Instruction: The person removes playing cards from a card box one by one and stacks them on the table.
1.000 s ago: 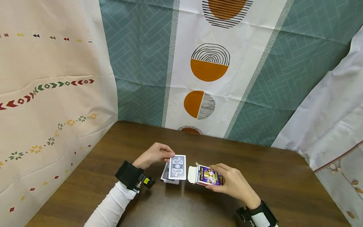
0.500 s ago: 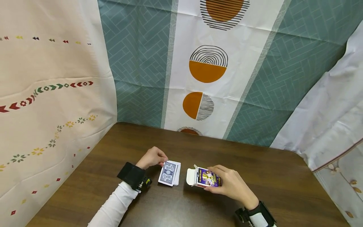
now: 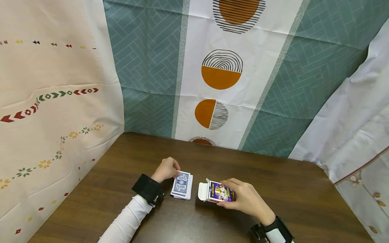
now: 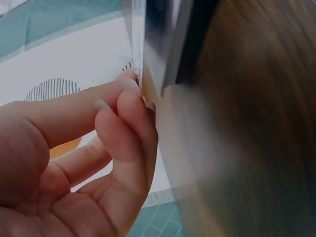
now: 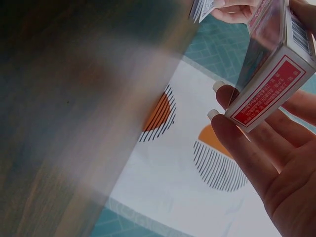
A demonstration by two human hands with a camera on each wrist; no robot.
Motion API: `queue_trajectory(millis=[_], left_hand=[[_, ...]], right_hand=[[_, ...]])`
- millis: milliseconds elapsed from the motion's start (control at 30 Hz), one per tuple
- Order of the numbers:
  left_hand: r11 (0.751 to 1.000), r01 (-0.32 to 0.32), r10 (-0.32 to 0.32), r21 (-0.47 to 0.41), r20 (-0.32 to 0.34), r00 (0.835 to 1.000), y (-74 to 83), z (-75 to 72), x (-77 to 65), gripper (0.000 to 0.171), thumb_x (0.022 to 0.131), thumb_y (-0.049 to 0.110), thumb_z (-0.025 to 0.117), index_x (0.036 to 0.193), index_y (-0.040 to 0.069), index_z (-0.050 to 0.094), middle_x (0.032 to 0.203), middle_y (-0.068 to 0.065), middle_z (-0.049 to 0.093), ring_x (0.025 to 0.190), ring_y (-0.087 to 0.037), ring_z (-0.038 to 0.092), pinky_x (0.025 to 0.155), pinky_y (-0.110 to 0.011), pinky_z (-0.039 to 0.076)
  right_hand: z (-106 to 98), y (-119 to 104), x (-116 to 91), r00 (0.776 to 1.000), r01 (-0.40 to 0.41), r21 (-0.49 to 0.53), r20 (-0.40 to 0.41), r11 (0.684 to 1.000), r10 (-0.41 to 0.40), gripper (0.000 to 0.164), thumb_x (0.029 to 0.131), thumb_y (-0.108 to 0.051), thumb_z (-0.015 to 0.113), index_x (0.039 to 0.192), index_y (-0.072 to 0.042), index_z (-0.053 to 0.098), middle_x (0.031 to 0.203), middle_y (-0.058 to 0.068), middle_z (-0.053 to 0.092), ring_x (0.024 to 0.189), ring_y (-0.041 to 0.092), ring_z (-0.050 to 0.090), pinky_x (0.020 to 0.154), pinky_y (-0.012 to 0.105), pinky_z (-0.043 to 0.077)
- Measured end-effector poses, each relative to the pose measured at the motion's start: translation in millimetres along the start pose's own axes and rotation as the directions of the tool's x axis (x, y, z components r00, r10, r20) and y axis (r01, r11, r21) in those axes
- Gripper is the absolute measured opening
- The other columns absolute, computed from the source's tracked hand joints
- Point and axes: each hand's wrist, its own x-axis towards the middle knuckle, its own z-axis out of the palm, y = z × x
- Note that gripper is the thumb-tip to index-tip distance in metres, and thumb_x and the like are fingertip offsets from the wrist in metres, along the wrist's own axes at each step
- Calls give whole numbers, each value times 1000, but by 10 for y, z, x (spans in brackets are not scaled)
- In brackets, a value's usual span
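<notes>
My left hand (image 3: 165, 169) pinches the far left corner of a blue-and-white patterned playing card (image 3: 181, 182). Edge-on in the left wrist view, that card (image 4: 139, 39) sits between thumb and fingertips (image 4: 129, 86), apart from a darker blurred stack. Beneath it on the table is a loose pile of playing cards (image 3: 189, 193), backs up where visible. To the right, my right hand (image 3: 243, 197) grips a purple card box (image 3: 223, 191) by its sides, its white end flap hanging open toward the pile. The right wrist view gives the box's red-and-white side (image 5: 269, 91).
All of this is on or over a brown wooden table (image 3: 231, 222). A patterned teal and white cloth (image 3: 152, 67) hangs along the back edge. A cream cloth (image 3: 60, 118) borders the left, and a white cloth (image 3: 343, 125) the right.
My left hand has lowered its card leftward from beside the open box onto the pile, then shifted it slightly. My right hand keeps holding the box in nearly the same place.
</notes>
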Motion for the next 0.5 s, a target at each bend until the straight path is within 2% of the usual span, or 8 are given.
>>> queue_trajectory(millis=[167, 267, 400, 500], left_hand=[[997, -34, 35, 68, -13, 999, 11, 6, -14, 9, 74, -2, 77, 76, -1, 68, 70, -8, 64, 53, -14, 58, 51, -24, 44], [995, -30, 31, 100, -9, 999, 10, 8, -10, 11, 74, 0, 79, 77, 1, 68, 75, -8, 65, 62, -17, 58, 57, -27, 46], [993, -32, 33, 118, -5, 999, 6, 8, -6, 14, 72, 1, 80, 79, 2, 69, 81, -10, 67, 72, -21, 57, 64, -33, 47], [990, -51, 52, 133, -1, 999, 3, 10, -16, 16, 71, 1, 81, 81, 1, 69, 83, -11, 67, 74, -22, 58, 66, -35, 48]], right_hand=[[6, -5, -1, 1000, 4, -6, 2, 1000, -4, 63, 74, -63, 72, 112, -14, 68, 103, -7, 67, 71, -3, 51, 58, 13, 41], [11, -11, -1, 1000, 8, -11, -2, 1000, -8, 63, 73, -63, 72, 112, -14, 68, 102, -7, 67, 71, -3, 52, 58, 14, 42], [16, -21, 1, 1000, 9, -10, -2, 1000, -9, 63, 73, -63, 73, 112, -14, 68, 102, -7, 67, 71, -2, 52, 58, 14, 42], [15, -29, 6, 1000, 8, -10, 5, 1000, -8, 62, 74, -63, 72, 112, -14, 68, 101, -7, 67, 71, -2, 52, 58, 13, 42]])
